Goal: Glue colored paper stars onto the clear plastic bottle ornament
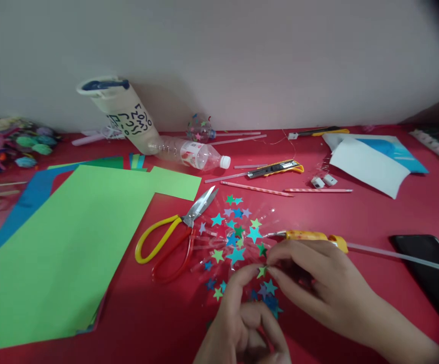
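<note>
My left hand [242, 323] and my right hand [318, 285] meet over a clear plastic piece with spread strips [219, 242] covered in small coloured paper stars [236, 254]. Both hands pinch one small green star [261, 272] between their fingertips. An orange-handled glue gun [310, 236] lies just behind my right hand, its tip pointing left toward the stars. Scissors with one yellow and one red handle [174, 237] lie to the left of the stars, blades pointing up and to the right.
The red table [356, 212] holds green paper sheets [60, 242] at the left, a clear bottle [196, 154] on its side, a yellow utility knife [276, 168], pink pencils [257, 189], white and blue paper [367, 162] and a black phone [432, 268] at the right.
</note>
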Demonstrator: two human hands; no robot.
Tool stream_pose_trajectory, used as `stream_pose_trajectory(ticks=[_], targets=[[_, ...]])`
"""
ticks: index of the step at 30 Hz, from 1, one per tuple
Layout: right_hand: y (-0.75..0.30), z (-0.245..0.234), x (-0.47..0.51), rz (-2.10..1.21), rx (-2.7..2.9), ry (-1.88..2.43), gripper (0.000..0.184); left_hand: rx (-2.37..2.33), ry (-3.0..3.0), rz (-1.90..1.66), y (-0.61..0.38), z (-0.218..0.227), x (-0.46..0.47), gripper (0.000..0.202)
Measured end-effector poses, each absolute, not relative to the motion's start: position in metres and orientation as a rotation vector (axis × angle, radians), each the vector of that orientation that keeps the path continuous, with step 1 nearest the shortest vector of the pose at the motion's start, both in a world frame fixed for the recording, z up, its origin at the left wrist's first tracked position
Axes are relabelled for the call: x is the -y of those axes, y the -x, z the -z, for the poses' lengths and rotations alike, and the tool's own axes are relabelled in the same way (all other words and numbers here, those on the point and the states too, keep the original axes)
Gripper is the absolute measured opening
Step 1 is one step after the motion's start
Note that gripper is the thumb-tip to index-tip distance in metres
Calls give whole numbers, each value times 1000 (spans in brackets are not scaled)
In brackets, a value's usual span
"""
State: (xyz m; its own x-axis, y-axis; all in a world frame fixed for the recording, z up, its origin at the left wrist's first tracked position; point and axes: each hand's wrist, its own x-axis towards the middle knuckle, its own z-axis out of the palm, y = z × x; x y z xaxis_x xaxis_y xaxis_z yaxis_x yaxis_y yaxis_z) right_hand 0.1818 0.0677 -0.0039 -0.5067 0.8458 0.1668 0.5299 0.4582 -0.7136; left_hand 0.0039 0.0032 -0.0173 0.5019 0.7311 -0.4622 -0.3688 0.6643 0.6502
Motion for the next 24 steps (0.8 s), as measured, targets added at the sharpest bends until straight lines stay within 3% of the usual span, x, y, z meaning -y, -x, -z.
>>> stream_pose_trajectory(ticks=[24], targets=[[-176,4,-62,-773,2253,1201,9,-804,-569,-741,-7,22,-3,75]])
